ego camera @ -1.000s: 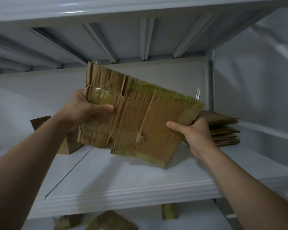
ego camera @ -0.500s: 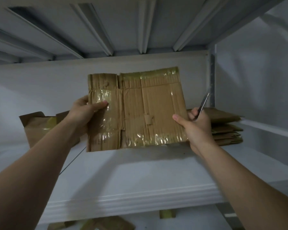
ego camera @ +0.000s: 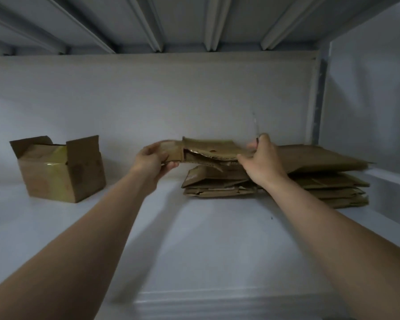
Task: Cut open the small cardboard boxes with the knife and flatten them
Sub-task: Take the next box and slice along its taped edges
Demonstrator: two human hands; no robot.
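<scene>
– White metal shelf, ribbed deck overhead: that's my whole view. I have the flattened box held roughly level between both hands, just above the stack of flattened boxes on the right.

– Grips?

– My left hand pinches the left flap. My right hand clasps the right edge, and the knife sits in that same fist, blade pointing up.

– How does it handle?

– Light, I judge, and floppy along its creases. I'd hold it at opposite edges so it doesn't fold, and mind that blade. The open box stands well apart on the left, not yet flattened. It looks stiffer, so I'd take it by a side wall.
</scene>
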